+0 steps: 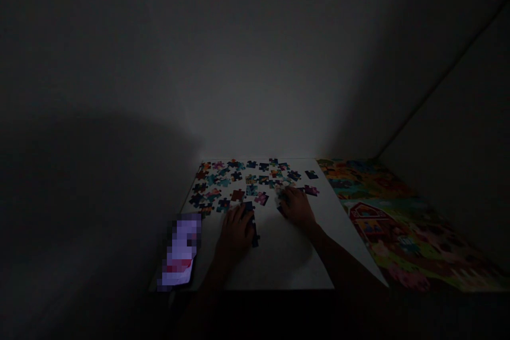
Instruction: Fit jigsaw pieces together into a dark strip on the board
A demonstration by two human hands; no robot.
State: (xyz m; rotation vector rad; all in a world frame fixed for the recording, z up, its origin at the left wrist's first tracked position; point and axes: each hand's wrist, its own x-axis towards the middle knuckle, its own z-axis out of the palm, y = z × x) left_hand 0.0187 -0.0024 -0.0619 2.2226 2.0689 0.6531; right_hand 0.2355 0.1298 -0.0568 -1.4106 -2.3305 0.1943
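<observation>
The scene is very dark. Several loose jigsaw pieces point(247, 180) lie scattered over the far half of a white board point(279, 260). My left hand point(236, 231) rests palm down near the board's middle, its fingers curled over a few joined dark pieces point(252, 226). My right hand point(295, 207) lies a little farther right, fingertips pressed on a piece at the edge of the scatter. What that hand grips is hidden in the dim light.
A colourful farm picture with a red barn point(382, 218) lies to the right of the board. A lit phone screen point(181, 249) sits at the board's left edge. Plain walls point(255, 64) rise close behind and to the right.
</observation>
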